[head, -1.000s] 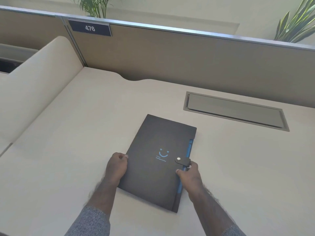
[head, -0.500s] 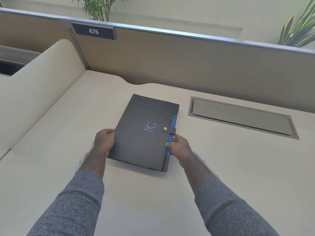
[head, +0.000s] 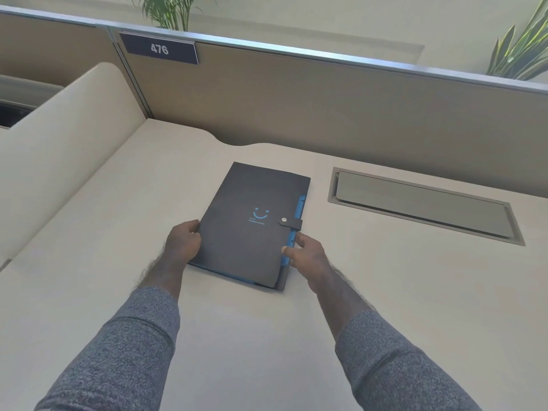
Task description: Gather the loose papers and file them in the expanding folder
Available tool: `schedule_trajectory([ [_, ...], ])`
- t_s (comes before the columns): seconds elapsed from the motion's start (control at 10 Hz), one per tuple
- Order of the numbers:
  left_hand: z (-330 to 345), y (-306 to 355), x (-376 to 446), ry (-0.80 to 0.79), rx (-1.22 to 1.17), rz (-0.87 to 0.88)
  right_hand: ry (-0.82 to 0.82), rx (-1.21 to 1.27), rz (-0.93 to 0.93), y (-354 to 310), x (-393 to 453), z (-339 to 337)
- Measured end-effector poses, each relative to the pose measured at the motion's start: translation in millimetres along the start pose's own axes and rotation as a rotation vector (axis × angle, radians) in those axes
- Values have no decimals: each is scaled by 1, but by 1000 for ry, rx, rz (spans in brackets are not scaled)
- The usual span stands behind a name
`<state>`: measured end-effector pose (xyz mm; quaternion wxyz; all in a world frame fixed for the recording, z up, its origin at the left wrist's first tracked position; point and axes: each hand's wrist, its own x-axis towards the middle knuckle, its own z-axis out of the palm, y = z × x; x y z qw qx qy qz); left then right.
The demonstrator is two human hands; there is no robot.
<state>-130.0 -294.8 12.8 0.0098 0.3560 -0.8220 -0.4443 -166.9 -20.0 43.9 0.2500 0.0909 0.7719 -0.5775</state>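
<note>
Reading 476 on partition plate (head: 160,49).

The cream desk (head: 385,292) carries 1 dark expanding folder (head: 252,229) lying flat, snapped shut, just left of a recessed grey cable hatch (head: 421,206).

One expanding folder (head: 252,223) on the desk (head: 118,232), and it's the only one out here. One snap strap (head: 290,222) across its cover, one snap stud on that strap. Two hands in play: left hand (head: 184,243), right hand (head: 308,256), one at each side edge. Two grey sleeves (head: 118,357). One recessed cable hatch (head: 421,203). One number plate (head: 160,48) reading 476. Two plants (head: 169,10) up behind the partition (head: 326,108).
</note>
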Motion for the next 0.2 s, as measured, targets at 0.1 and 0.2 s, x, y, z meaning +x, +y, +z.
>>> schedule_trajectory([
  [0.1, -2, 10, -10, -5, 147, -1, -12, -36, -17, 5, 0, -6],
  [0.2, 0, 17, -16, 15, 245, -24, 3, -106, 2, 7, -5, -12],
])
